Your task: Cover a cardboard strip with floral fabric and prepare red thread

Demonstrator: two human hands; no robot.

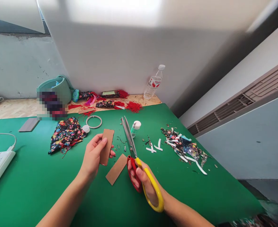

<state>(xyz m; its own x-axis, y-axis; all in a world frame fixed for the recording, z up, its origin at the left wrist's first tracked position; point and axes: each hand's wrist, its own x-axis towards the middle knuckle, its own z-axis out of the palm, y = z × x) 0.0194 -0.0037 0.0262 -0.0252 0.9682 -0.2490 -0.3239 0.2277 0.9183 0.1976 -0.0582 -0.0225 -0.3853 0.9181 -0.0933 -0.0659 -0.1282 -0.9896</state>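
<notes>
Over a green-topped desk (pixel 39 186), two hands were apart, each full.
The right hand (pixel 148 184) gripped red-and-yellow-handled steel scissors (pixel 131 149), parted blades aimed away, slightly left; the left hand (pixel 93 153) pinched a brown rectangular cardboard strip (pixel 108 143) mid-length, seemingly leaving its far end clear, long axis running away, leaning right. A matching strip (pixel 116 169) lay flat.

scissor blades (pixel 128 135): smooth metal | scissor handles (pixel 161 201): glossy plastic | 2 strips (pixel 116 169): matt cardboard

Small craft workshop, green-topped worktable (pixel 65 186), black floral-patterned cloth (pixel 66 134), red thread tassels (pixel 134 107), heap of floral and white scraps (pixel 188 146), red-and-yellow-handled metal scissors (pixel 131 148)
</notes>
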